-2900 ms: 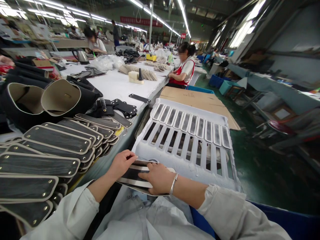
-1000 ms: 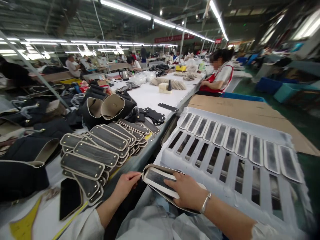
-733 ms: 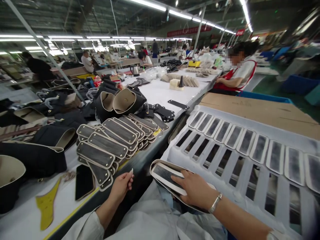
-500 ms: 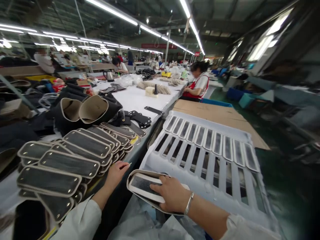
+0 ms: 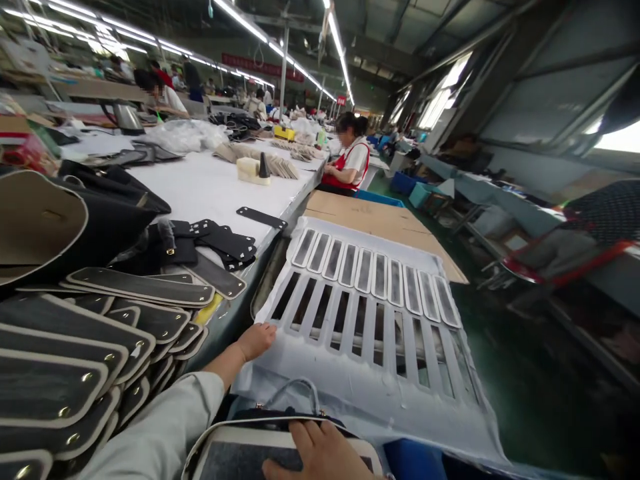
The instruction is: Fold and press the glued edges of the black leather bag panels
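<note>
My left hand (image 5: 256, 341) is closed, fingers curled in, at the left edge of a white slotted board (image 5: 420, 417). Whatever its fingers hold is hidden. At the bottom edge, my right hand (image 5: 323, 457) lies with fingers spread on a dark oblong panel (image 5: 235, 460) with a pale border. That panel lies within the pale rim of a dark bag (image 5: 250, 421), which is partly cut off by the frame. Behind the rim rises a thin grey loop (image 5: 313, 387) beside small gold fittings.
Dark pale-edged panels with gold studs (image 5: 55, 390) are heaped on the left. In a row on the board lie several framed dark strips (image 5: 364, 270). Behind it is brown cardboard (image 5: 365, 213). A co-worker in a red apron (image 5: 347, 167) is at the long white table (image 5: 195, 190).
The view has swung right. My left hand has gone from beside the panel heap to the board's edge. My right hand and the bag now appear lower in view.
</note>
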Motion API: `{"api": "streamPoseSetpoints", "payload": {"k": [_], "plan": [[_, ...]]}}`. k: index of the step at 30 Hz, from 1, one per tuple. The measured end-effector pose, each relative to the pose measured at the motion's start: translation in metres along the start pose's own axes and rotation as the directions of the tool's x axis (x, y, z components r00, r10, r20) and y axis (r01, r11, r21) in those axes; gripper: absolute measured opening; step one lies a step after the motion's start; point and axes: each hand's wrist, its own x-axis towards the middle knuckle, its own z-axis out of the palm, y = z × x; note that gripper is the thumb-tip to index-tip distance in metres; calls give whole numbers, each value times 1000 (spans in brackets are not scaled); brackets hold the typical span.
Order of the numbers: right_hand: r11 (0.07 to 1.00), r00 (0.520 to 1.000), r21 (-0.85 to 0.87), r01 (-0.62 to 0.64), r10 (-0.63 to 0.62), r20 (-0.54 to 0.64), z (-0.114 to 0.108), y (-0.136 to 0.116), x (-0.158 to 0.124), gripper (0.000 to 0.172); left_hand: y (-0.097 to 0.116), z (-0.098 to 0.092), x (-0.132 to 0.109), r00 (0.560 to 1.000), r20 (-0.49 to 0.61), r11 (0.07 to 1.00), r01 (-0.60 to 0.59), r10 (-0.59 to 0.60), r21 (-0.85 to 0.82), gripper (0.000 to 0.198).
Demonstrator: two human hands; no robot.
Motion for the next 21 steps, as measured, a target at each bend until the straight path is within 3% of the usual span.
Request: {"api": "streamPoseSetpoints", "payload": {"k": [3,6,10,14,21], "plan": [[998,998,-27,-59,58,-21,22,-4,2,31,-5,21,9,999,43,998,22,-25,54,21],[996,994,-43,-74,70,-87,28,-5,0,35,-6,31,-1,995,49,992,81,-86,97,27],[999,987,-50,-11,3,-164,18,2,-3,31,4,33,-32,982,1,975,186,-188,122,41],[1000,998,25,10,-9,-56,-3,7,-4,23,14,37,-66,955,-57,949,295,-290,111,51],[988,998,157,-11,0,69,-31,6,-9,34,16,44,-98,842,-102,820,478,-530,-316,34]]}}
